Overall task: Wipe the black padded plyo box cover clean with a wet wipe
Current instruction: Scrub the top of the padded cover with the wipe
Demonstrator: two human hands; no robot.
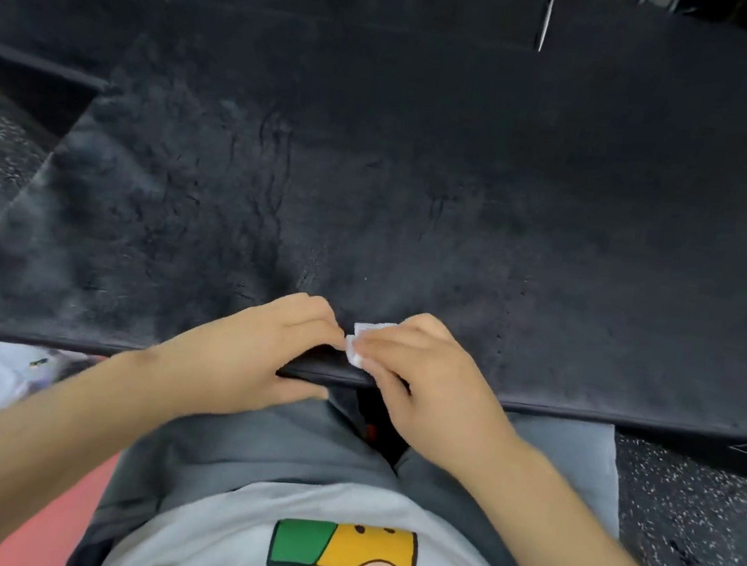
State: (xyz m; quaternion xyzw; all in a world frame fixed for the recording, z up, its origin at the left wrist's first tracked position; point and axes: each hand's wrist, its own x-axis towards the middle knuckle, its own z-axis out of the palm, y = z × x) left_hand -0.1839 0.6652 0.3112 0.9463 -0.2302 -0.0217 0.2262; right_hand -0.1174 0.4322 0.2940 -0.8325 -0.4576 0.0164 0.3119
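"Black fills your view: the padded plyo box cover runs edge to edge, with dull grey smears out toward 9 o'clock."

"And both your hands sit at its near edge, at 6 o'clock. Your left hand grips that edge, fingers curled on top, thumb beneath. Your right hand pinches the wet wipe, folded small, against the padding, just beside your left fingertips."

"Mind that fold. A wipe that small covers little. I'd judge it could dry out or load with dirt before you reach 9 o'clock, and then you only drag grime around."

"Also, press hard at the lip and it may roll off the edge. The creases toward 11 o'clock could snag it."
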